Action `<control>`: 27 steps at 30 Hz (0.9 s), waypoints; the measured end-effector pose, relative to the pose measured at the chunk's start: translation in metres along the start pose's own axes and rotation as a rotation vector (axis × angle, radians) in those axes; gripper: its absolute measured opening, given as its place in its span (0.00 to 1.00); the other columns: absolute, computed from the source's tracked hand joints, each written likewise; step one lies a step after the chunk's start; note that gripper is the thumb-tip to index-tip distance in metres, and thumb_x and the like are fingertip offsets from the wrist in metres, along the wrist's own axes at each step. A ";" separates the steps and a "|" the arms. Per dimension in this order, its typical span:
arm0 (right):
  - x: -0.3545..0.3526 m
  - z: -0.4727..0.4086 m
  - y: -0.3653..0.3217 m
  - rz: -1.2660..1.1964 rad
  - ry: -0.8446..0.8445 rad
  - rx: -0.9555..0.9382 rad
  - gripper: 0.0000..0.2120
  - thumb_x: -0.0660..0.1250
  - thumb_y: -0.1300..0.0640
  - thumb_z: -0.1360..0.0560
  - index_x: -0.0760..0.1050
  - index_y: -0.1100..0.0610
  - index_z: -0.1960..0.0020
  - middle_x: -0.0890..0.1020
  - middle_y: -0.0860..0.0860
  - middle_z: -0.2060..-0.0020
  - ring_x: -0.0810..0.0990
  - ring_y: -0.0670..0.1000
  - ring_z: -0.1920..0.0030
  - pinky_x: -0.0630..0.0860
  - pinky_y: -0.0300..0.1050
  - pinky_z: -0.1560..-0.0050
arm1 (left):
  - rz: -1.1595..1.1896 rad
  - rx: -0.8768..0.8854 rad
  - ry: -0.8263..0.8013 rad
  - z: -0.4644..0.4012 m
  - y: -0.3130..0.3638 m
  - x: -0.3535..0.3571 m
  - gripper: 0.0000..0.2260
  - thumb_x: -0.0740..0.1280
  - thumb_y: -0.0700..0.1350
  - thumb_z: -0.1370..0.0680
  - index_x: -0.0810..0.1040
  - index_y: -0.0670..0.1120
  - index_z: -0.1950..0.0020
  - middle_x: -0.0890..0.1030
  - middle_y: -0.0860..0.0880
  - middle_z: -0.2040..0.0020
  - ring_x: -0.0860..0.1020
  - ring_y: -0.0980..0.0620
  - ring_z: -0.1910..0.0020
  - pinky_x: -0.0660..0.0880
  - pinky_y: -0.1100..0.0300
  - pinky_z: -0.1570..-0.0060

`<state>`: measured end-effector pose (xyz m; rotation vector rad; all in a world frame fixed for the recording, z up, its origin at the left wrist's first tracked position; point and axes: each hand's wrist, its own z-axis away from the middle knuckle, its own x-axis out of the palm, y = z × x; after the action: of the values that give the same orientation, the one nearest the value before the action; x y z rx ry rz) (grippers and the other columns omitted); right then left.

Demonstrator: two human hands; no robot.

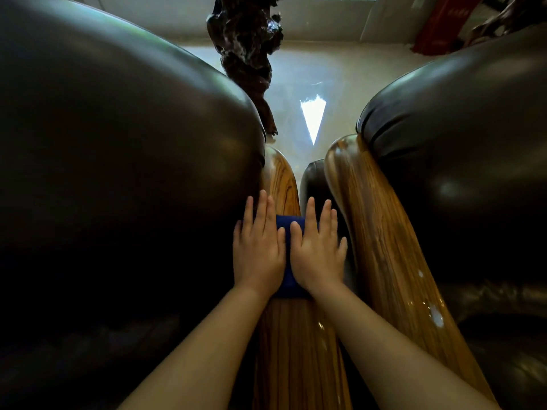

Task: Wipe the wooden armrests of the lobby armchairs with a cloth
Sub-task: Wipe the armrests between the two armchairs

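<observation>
A dark blue cloth (288, 232) lies across the wooden armrest (284, 184) of the left armchair. My left hand (257, 247) and my right hand (318, 250) press flat on the cloth side by side, fingers spread and pointing away from me. Most of the cloth is hidden under my palms. A second wooden armrest (381, 232), belonging to the right armchair, runs parallel just to the right of my right hand, glossy with pale spots near its close end.
Dark leather cushions bulge on both sides: the left armchair (118, 158) and the right armchair (461, 143). A narrow gap separates the two armrests. Beyond them lies a shiny pale floor (319, 84) with a dark carved wood sculpture (245, 39) standing on it.
</observation>
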<state>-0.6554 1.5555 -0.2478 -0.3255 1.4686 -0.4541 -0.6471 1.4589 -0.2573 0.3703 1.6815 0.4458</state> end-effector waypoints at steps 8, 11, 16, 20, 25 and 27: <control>-0.037 0.018 0.040 -0.321 -0.208 -0.353 0.29 0.60 0.53 0.23 0.50 0.48 0.27 0.53 0.46 0.25 0.46 0.37 0.30 0.47 0.39 0.29 | 0.039 0.227 -0.149 0.041 -0.031 -0.031 0.28 0.56 0.47 0.22 0.42 0.52 0.28 0.46 0.54 0.25 0.44 0.60 0.26 0.51 0.52 0.26; -0.041 0.012 0.040 -0.271 -0.310 -0.343 0.30 0.62 0.54 0.24 0.50 0.50 0.26 0.50 0.46 0.24 0.45 0.39 0.29 0.45 0.38 0.30 | 0.081 0.173 -0.243 0.027 -0.027 -0.038 0.30 0.60 0.46 0.22 0.45 0.49 0.27 0.49 0.51 0.23 0.46 0.58 0.26 0.48 0.59 0.27; -0.037 -0.006 0.029 -0.343 -0.334 -0.259 0.31 0.62 0.54 0.24 0.51 0.51 0.26 0.50 0.48 0.24 0.49 0.47 0.25 0.49 0.42 0.29 | 0.080 0.123 -0.324 -0.011 -0.012 -0.049 0.30 0.63 0.41 0.24 0.52 0.43 0.26 0.53 0.46 0.23 0.52 0.51 0.25 0.49 0.60 0.28; -0.035 -0.010 0.030 -0.433 -0.221 -0.177 0.27 0.67 0.55 0.27 0.62 0.50 0.30 0.64 0.49 0.28 0.64 0.50 0.30 0.62 0.39 0.36 | 0.127 0.025 -0.186 -0.018 -0.009 -0.051 0.26 0.67 0.39 0.27 0.64 0.45 0.30 0.67 0.46 0.28 0.65 0.49 0.30 0.58 0.60 0.31; -0.037 0.012 0.035 -0.304 -0.064 -0.168 0.21 0.70 0.55 0.30 0.74 0.53 0.38 0.79 0.52 0.41 0.76 0.50 0.41 0.67 0.37 0.45 | 0.140 0.017 -0.184 0.013 0.002 -0.049 0.20 0.68 0.38 0.28 0.74 0.45 0.36 0.77 0.45 0.36 0.74 0.48 0.37 0.67 0.57 0.36; -0.048 0.023 0.038 -0.240 -0.097 -0.181 0.16 0.70 0.56 0.30 0.76 0.52 0.42 0.81 0.51 0.45 0.77 0.45 0.48 0.68 0.33 0.51 | 0.181 -0.004 -0.251 0.026 0.005 -0.058 0.18 0.68 0.40 0.28 0.75 0.46 0.38 0.79 0.45 0.40 0.77 0.50 0.41 0.71 0.60 0.42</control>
<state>-0.6314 1.6101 -0.2220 -0.6644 1.3844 -0.4904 -0.6127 1.4373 -0.2088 0.5560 1.4087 0.5135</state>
